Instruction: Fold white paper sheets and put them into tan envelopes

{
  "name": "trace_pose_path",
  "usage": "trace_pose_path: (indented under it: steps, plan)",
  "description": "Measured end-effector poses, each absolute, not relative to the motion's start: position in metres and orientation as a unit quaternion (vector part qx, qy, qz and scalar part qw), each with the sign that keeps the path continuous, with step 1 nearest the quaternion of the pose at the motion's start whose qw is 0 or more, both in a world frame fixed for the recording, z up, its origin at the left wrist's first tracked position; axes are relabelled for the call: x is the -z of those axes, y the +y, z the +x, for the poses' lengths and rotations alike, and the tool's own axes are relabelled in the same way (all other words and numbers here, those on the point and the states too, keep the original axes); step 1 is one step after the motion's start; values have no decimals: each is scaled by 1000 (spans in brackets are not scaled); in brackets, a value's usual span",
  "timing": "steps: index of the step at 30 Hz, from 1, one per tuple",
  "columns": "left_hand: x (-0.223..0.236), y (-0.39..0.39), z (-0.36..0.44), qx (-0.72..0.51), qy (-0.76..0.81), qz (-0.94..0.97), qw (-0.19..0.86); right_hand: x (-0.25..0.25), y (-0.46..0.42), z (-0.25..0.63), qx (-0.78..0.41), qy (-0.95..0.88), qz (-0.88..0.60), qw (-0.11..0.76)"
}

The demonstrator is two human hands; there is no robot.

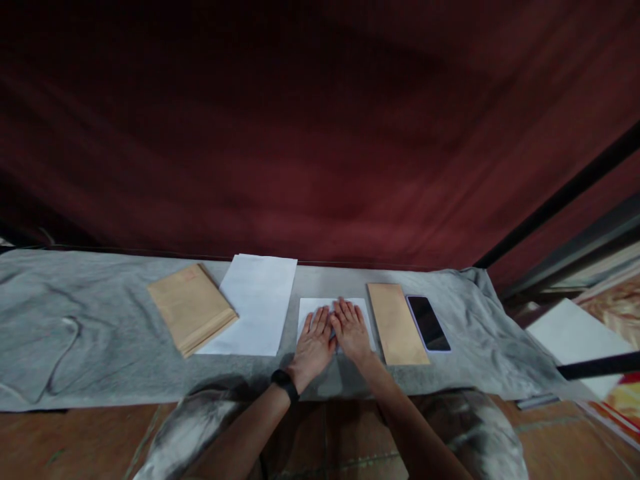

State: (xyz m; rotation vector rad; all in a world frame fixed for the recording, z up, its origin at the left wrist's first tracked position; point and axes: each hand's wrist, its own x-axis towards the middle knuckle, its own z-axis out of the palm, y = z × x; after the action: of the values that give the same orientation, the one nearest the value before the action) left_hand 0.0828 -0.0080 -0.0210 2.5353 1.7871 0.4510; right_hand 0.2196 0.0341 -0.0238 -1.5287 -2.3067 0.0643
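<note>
Both my hands lie flat, side by side, on a small white sheet of paper (pixel 310 308) on the grey cloth (pixel 100 333). My left hand (pixel 314 345), with a black wristband, has its fingers stretched out on the sheet's left half. My right hand (pixel 351 331) rests open on the right half, its thumb touching the left hand. A single brown envelope (pixel 397 323) lies just right of the sheet. Nothing is gripped in either hand.
A stack of white paper (pixel 255 303) and a stack of brown envelopes (pixel 191 308) lie to the left. A dark phone (pixel 429 323) lies right of the single envelope. A dark red curtain (pixel 320 147) hangs behind; a black rail (pixel 560 197) and white board (pixel 575 337) stand at right.
</note>
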Motion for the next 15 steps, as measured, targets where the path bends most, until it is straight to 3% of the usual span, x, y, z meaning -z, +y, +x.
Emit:
trace_pose_path:
  steps: [15]
  plan:
    - [13,-8,75,-146,548,822,42,14,80,238,10,-815,-548,190]
